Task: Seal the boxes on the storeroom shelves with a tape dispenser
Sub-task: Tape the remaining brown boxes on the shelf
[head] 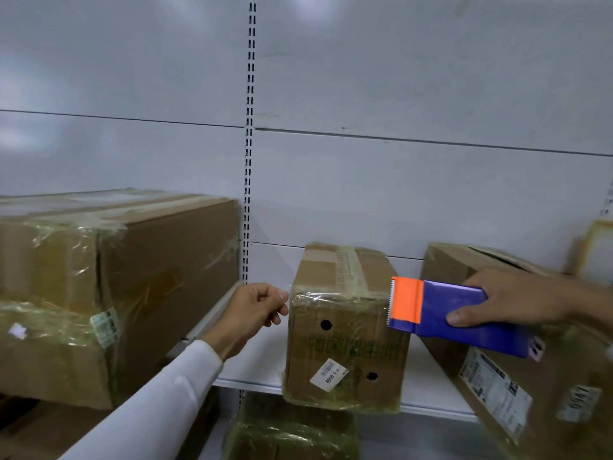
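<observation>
Boxes are set along a white shelf in front of a white back wall. A small brown box with two round holes is placed in the middle, close to the shelf's front edge. Clear tape is stretched across its top front edge. The end of that tape is pinched by the left hand, just beside the box's left corner. A blue and orange tape dispenser is held by the right hand, with the fingers curled around its blue body. Its orange end is kept at the small box's right corner. A big box is seen on the left. A tilted box with white labels is partly hidden behind the dispenser and right hand. Another wrapped box is seen below the shelf.
</observation>
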`<state>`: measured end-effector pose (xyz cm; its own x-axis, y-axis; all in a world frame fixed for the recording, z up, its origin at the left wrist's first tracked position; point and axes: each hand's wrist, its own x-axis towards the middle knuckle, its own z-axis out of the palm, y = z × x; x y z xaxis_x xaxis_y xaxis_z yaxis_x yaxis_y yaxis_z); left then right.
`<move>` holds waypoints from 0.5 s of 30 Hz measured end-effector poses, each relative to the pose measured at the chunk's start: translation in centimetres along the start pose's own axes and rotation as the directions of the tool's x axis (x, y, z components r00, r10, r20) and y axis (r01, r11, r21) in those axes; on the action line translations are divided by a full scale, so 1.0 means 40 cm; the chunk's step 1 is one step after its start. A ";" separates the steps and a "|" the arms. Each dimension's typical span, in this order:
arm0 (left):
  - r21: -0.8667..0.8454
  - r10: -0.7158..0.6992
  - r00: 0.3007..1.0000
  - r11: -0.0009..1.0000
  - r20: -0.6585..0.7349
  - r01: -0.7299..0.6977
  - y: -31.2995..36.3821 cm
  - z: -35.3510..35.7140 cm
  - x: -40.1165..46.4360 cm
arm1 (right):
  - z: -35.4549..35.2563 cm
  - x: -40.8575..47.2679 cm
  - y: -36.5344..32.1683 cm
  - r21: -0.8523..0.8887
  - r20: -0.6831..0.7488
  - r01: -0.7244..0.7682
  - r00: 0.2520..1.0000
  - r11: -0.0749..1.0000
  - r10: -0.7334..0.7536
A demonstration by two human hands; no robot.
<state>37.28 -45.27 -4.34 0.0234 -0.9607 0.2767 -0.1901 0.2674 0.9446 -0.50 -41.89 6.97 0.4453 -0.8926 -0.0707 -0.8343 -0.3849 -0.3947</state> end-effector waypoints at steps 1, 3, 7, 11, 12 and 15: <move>0.005 -0.011 1.000 1.000 -0.011 0.011 -0.003 0.004 0.003 | 0.009 0.006 0.001 -0.003 0.004 -0.003 1.000 1.000 0.003; 0.089 -0.027 0.999 0.996 -0.032 0.030 -0.011 0.002 0.008 | 0.026 0.014 0.004 0.018 0.015 -0.007 1.000 1.000 0.007; 0.346 -0.107 0.989 0.928 -0.099 0.135 -0.047 -0.013 0.003 | 0.032 0.016 0.016 0.033 0.012 -0.021 1.000 0.999 0.021; 0.282 0.211 0.955 0.948 -0.206 -0.149 -0.040 0.007 -0.007 | 0.028 0.020 0.023 0.028 0.029 -0.021 0.999 0.999 0.020; 0.266 0.284 0.948 0.934 -0.147 -0.239 -0.026 0.018 -0.008 | 0.027 0.022 0.021 0.033 0.029 -0.017 0.999 0.999 0.016; 0.399 0.443 0.896 0.821 0.005 -0.408 -0.001 0.048 0.000 | 0.027 0.026 0.017 0.045 0.023 -0.008 1.000 0.999 0.007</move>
<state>35.40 -45.44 -4.72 -0.0682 -0.7430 0.6658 -0.5569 0.5821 0.5925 -0.25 -42.81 5.63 0.4467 -0.8896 -0.0950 -0.8223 -0.3664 -0.4353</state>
